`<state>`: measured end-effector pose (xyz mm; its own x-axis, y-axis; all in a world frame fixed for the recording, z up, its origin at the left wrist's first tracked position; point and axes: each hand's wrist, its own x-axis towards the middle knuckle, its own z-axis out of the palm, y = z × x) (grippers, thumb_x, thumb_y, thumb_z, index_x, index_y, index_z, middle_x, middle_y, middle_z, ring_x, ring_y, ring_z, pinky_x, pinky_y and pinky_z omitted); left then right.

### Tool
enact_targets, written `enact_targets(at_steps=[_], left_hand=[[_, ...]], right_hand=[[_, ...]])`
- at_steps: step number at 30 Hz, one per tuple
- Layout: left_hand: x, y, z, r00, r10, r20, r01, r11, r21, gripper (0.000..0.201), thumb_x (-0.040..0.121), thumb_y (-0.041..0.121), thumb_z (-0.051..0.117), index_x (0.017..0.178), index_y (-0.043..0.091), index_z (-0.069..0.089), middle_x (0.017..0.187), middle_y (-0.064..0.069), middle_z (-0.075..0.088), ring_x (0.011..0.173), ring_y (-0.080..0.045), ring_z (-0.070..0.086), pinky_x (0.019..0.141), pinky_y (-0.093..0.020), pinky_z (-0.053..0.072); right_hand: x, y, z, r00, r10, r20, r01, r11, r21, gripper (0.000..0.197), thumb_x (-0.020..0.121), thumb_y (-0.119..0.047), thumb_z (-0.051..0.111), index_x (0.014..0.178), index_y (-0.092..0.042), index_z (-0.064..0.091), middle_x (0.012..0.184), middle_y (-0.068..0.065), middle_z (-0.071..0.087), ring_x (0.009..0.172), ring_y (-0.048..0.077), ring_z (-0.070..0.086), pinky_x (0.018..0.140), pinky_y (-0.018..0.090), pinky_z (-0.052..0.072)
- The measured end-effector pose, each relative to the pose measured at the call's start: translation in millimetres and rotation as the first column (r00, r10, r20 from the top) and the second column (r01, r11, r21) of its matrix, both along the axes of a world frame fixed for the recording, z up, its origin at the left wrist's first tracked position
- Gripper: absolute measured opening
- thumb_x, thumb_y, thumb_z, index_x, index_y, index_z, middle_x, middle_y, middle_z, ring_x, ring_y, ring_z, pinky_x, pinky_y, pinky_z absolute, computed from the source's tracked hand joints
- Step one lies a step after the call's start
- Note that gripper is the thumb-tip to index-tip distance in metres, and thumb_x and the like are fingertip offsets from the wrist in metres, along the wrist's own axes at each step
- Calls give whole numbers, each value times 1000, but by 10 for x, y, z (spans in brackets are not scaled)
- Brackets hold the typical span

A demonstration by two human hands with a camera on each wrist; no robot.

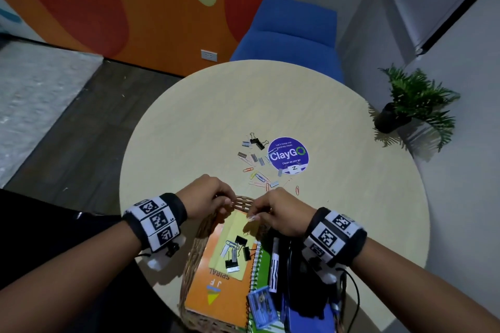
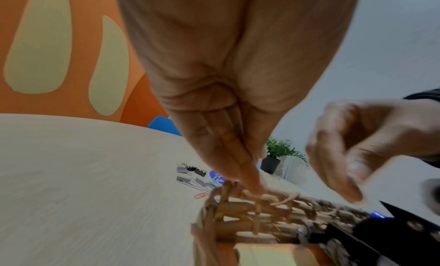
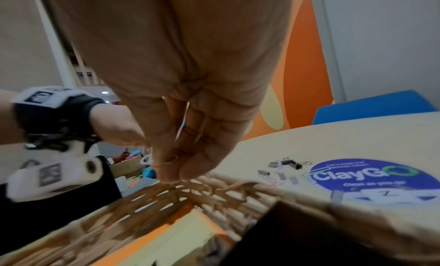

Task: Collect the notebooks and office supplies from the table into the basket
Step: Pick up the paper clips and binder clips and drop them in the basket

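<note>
Your left hand (image 1: pixel 201 194) and right hand (image 1: pixel 280 211), fingertips pinched together, contents indiscernible, over the basket (image 1: pixel 194 246) rim, lower centre.

The head view looks steeply down from above the round bench (image 1: pixel 270 105), with the basket (image 1: pixel 194 257) nearest the wearer and the purple sticker (image 1: pixel 288 154) beyond it. The left wrist view sits very close behind the left hand (image 2: pixel 226 93), low over the basket, facing the sticker. The right wrist view sits just as close behind the right hand (image 3: pixel 190 81), also facing past the basket. All three share the basket's far rim and the sticker.
</note>
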<state>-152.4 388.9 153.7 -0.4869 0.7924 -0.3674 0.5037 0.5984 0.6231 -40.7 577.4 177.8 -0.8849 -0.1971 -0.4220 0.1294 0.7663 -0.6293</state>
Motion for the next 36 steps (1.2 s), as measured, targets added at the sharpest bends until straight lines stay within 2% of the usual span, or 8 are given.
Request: enact_targets(at_steps=[4,9,13,17,21,25,30,36], left_hand=[[-185,138,-20,979,118,-163,-117,993,19,19,89,30,60,104,23,69,101,5,74,86,-12,69,85,-31,52],[-546,480,-172,925,37,-378,-107,980,-168,25,91,29,55,113,23,64,112,1,69,100,-22,64,82,-35,51],[-742,760,-380,956,43,-291,-121,959,-256,21,88,28,60,103,15,68,109,-6,69,102,-26,62,84,-36,51],[-759,1117,-490,974,35,-223,-101,951,-291,21,83,26,66,98,11,68,104,-9,69,99,-28,63,84,-37,52],[-758,1339,-559,966,-22,-259,-92,903,-419,25,82,25,68,100,8,69,106,-14,68,96,-32,65,79,-36,53],[-744,1399,-596,951,-44,-305,-117,864,-489,25,87,21,59,105,6,68,110,-17,66,98,-34,65,75,-33,50],[-733,1435,-554,971,-90,-222,-52,826,-561,29,86,22,60,112,13,67,115,-11,66,101,-31,65,79,-33,51],[-697,1334,-261,954,-107,-279,-47,869,-493,24,91,23,53,95,2,64,80,-11,54,89,-32,64,73,-32,49]], right_hand=[[89,-106,-16,994,100,50,-98,994,-47,23,85,-21,64,107,-23,71,104,1,74,93,14,67,88,31,52],[-88,442,-73,974,-197,-110,200,980,11,21,86,-20,64,106,-24,69,102,-4,71,88,13,65,87,38,53],[-287,1051,-301,942,-329,-63,333,901,276,20,81,-20,70,102,-18,68,91,-3,68,83,17,62,83,32,52],[-447,1299,-576,946,-308,96,247,883,398,17,75,-9,69,86,-20,64,79,-5,61,83,20,62,75,30,51],[-504,1366,-793,940,-315,128,233,871,432,24,70,-22,75,86,-26,57,96,0,66,88,23,64,79,33,54],[-511,1340,-909,952,-285,110,215,880,424,20,72,-25,75,85,-21,60,92,2,66,86,24,63,76,34,52],[-532,1291,-955,959,-253,124,167,866,471,9,78,-20,70,75,-14,64,83,6,68,80,26,65,72,33,54],[-522,1239,-944,973,-225,53,163,833,528,5,78,-15,66,82,-11,68,87,8,68,81,30,65,74,36,56]])
